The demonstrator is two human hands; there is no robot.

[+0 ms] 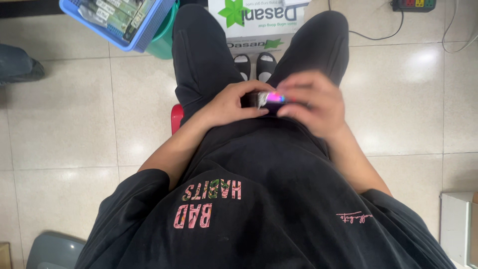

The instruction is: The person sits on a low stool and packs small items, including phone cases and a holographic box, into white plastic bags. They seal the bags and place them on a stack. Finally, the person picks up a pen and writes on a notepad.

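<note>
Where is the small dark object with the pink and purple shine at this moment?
In the head view, the small dark object sits centre frame over the lap, held between the left hand and right hand.

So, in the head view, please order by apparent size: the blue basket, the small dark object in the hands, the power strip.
1. blue basket, cut by the frame edge
2. power strip, also cut off
3. small dark object; partly covered by both hands, so the last two are unsure.

Small dark object (269, 99) mostly under hands (308, 102)

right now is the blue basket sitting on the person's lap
No, the blue basket sits on a green bin off by the knee, while both hands hold a small dark object.
</note>
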